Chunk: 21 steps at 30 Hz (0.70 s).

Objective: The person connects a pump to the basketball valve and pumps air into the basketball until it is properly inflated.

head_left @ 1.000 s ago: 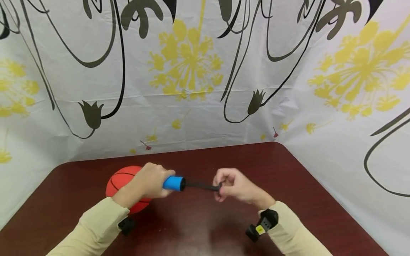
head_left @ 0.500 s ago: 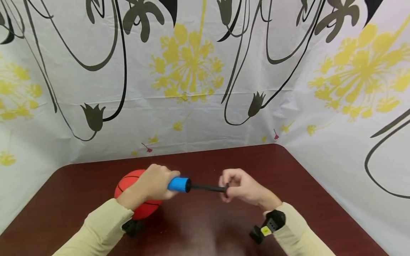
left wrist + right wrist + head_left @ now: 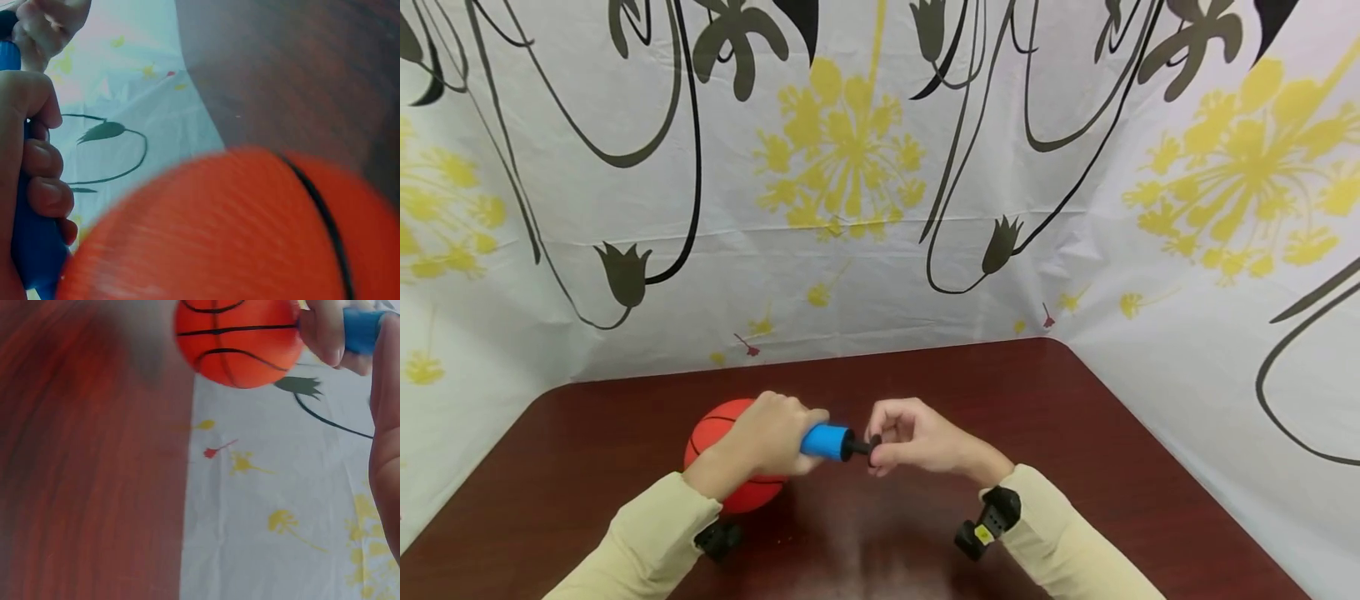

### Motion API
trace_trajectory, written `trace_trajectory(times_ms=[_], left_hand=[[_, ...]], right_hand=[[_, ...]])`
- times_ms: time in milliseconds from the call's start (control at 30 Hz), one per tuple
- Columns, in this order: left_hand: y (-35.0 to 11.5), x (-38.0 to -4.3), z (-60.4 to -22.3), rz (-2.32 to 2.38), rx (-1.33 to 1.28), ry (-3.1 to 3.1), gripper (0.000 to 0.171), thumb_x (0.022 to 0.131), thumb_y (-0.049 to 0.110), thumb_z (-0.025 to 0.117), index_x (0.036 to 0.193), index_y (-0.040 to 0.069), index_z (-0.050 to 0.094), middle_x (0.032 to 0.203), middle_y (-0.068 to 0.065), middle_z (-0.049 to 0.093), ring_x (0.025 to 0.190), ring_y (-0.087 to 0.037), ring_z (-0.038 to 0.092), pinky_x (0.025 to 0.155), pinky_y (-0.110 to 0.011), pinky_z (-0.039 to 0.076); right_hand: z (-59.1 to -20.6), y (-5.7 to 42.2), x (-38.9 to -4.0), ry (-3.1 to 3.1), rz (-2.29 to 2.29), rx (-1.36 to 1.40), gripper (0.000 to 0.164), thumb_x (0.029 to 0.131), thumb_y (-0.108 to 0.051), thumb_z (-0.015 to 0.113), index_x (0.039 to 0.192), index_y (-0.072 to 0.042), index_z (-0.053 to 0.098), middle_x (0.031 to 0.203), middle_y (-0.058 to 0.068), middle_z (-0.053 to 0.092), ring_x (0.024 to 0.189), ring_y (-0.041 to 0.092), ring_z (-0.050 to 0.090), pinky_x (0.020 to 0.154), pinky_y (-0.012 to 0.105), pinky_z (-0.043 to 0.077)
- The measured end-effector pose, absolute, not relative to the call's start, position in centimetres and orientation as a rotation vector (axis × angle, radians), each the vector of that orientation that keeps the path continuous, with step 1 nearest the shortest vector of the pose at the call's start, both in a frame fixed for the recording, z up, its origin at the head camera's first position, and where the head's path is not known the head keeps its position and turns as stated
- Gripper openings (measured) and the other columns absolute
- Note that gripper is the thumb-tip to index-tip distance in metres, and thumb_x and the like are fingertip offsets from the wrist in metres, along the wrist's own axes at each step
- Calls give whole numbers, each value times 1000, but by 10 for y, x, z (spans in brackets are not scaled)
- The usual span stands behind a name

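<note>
Two hands held one blue pump. The left hand (image 3: 775, 433) had its fingers curled tight around the one blue pump (image 3: 826, 442). The right hand (image 3: 917, 437) pinched the one black handle (image 3: 875, 450) with its thumb and fingers. Between them, a short bit of one black rod (image 3: 861, 447) stuck out. The pump was above the table (image 3: 925, 375), sideways, with its handle end toward the right hand.

There was one red-orange ball (image 3: 711, 429) with black lines, just beside the left hand and partly behind it. It was hard to tell if the pump touched the ball, or if the ball touched the table.

Two pale yellow sleeves (image 3: 651, 533) covered the arms, and two black gadgets (image 3: 988, 523) sat at the wrists, one on each. Behind the one dark red table hung a white sheet (image 3: 880, 317) with three big yellow flowers (image 3: 850, 158).
</note>
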<state>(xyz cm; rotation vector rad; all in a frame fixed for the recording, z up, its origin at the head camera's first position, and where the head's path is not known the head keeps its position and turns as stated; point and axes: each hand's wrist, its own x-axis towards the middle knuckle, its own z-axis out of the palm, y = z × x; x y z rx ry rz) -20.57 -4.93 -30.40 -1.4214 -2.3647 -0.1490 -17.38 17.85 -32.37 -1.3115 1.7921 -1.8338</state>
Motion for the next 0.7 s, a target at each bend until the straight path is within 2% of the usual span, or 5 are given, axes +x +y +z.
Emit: trace_trajectory(times_ms=[133, 300, 433, 700], left_hand=[[-57, -208, -307, -176, -1446, -2378, 24, 67, 29, 67, 70, 15, 48, 53, 10, 42, 45, -2, 39, 46, -20, 35], [-72, -214, -306, -182, -1359, -2375, 24, 66, 27, 69, 72, 15, 49, 55, 9, 46, 47, -3, 42, 47, -22, 37], [-68, -214, -307, -142, -1364, -2387, 24, 66, 28, 68, 72, 14, 50, 54, 10, 45, 47, -3, 41, 46, -22, 36], [-51, -209, -309, -120, -1430, -2404, 24, 66, 30, 68, 68, 16, 48, 52, 10, 40, 44, -3, 37, 45, -20, 35]], right_hand=[[-322, 191, -168, 1715, -1887, -1274, 20, 81, -4, 61, 80, 6, 43, 83, 1, 59, 70, 11, 61, 61, 27, 50], [-315, 217, -162, 1558, -1959, -1374, 21, 84, -7, 57, 80, 3, 39, 83, 4, 57, 72, 12, 59, 61, 23, 49], [-318, 215, -166, 1652, -1926, -1356, 21, 85, -7, 57, 80, 4, 40, 83, 4, 56, 72, 12, 61, 60, 28, 50], [-335, 179, -178, 1824, -1830, -1286, 26, 81, -9, 62, 82, 11, 45, 82, 2, 59, 70, 13, 62, 59, 43, 50]])
